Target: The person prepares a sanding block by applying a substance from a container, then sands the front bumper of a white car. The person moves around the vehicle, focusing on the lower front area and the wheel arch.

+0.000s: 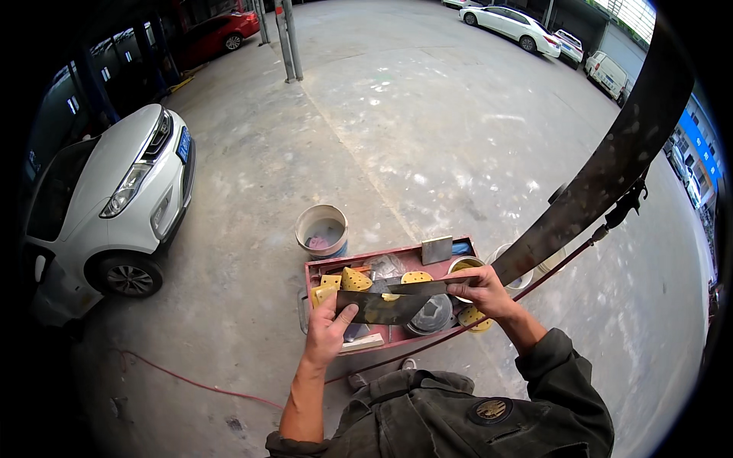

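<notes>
Over a red tool tray (311,276), my left hand (327,330) grips a wide, dark putty spreader (374,308) with a yellowish smear on its face. A second dark spreader (418,288) is pinched in my right hand (485,292). The two blades overlap near the middle, and a small dab of yellow putty (390,298) shows there. Below the blades stands a round grey-topped can (434,314). Yellow perforated sanding sheets (356,279) lie behind my left hand. An open round tin (464,264) is just behind my right hand, partly hidden by it.
A bucket (322,230) with cloudy liquid stands behind the tray. A grey block (437,249) rests on its far side. A dark curved panel (592,172) rises at right, with a red hose (550,278) alongside. Left is a white car (126,187); farther off, a metal pole (289,42).
</notes>
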### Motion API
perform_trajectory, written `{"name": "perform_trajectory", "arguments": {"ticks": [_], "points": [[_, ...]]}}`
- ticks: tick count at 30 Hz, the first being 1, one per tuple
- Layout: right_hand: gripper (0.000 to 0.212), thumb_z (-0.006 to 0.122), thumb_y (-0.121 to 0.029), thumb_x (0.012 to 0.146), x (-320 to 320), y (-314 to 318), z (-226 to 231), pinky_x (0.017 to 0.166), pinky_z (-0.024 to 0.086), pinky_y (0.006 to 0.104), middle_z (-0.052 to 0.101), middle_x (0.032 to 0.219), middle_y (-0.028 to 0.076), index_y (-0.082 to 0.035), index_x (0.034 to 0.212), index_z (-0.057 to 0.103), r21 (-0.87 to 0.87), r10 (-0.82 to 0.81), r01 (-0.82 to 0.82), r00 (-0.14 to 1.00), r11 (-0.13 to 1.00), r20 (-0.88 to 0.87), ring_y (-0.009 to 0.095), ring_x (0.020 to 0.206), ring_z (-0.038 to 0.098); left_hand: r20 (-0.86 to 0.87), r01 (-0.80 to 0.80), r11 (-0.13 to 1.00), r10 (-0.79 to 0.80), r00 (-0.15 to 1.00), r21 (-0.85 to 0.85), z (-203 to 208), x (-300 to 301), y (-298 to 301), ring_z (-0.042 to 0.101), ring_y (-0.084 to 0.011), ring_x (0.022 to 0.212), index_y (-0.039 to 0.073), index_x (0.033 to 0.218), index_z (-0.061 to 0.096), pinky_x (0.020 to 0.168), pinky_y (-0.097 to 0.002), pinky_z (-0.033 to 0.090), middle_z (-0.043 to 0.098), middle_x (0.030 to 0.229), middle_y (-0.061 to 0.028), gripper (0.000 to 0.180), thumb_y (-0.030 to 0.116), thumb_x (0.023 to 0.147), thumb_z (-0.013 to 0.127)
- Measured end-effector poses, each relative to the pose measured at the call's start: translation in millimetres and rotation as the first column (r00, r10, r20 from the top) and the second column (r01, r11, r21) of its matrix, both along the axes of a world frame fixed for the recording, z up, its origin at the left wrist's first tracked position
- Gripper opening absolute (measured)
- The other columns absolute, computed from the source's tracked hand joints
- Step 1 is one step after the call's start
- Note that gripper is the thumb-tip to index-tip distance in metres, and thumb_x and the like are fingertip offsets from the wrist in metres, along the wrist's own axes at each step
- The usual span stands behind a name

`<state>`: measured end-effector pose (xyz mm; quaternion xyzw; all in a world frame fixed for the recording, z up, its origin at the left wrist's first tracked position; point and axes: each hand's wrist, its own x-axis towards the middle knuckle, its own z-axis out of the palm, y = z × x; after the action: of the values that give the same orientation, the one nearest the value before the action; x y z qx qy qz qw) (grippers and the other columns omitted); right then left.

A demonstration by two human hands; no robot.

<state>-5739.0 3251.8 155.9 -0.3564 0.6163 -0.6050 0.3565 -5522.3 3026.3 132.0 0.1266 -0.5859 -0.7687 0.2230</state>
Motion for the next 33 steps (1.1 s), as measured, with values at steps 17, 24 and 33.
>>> {"name": "perform_trajectory", "arguments": {"ticks": [17, 24, 33], "points": [[0.036, 0.068, -0.019, 0.089, 69.6, -41.5, -70.1, 0.039, 0.047, 0.0146, 0.070, 0.096, 0.010, 0.003, 0.117, 0.058, 0.099, -0.063, -0.066, 0.417, 0.993, 0.907, 0.010, 0.062, 0.068, -0.118, 0.458, 0.768, -0.457, 0.882, 0.448, -6.0, -16.6, 0.6, 0.065, -0.0128, 0.092, -0.005, 0.114, 0.060, 0.082, -0.0266, 0.051, 0.068, 0.104, -0.0078, 0.023, 0.009, 0.095, 0.058], [0.023, 0.064, -0.017, 0.091, 21.9, -1.6, -160.9, 0.041, 0.046, 0.0175, 0.069, 0.092, 0.004, -0.006, 0.111, 0.060, 0.174, -0.193, 0.084, 0.420, 0.981, 0.887, 0.009, 0.063, 0.065, -0.036, 0.256, 0.849, -0.271, 0.962, 0.462, -5.8, -14.8, -3.6, 0.066, -0.0145, 0.094, -0.004, 0.113, 0.061, 0.085, -0.0297, 0.053, 0.068, 0.108, -0.0090, 0.021, 0.008, 0.097, 0.056], [0.026, 0.053, -0.020, 0.099, 88.4, -39.5, -155.2, 0.073, 0.057, 0.0311, 0.068, 0.107, 0.004, -0.007, 0.119, 0.059, 0.225, -0.353, 0.283, 0.573, 0.932, 0.740, 0.015, 0.091, 0.067, 0.210, -0.102, 0.818, -0.023, 0.978, 0.566, -93.7, -11.0, 35.8, 0.069, -0.0224, 0.094, -0.002, 0.112, 0.059, 0.080, -0.0388, 0.060, 0.068, 0.108, -0.0117, 0.019, 0.008, 0.098, 0.054]]}}
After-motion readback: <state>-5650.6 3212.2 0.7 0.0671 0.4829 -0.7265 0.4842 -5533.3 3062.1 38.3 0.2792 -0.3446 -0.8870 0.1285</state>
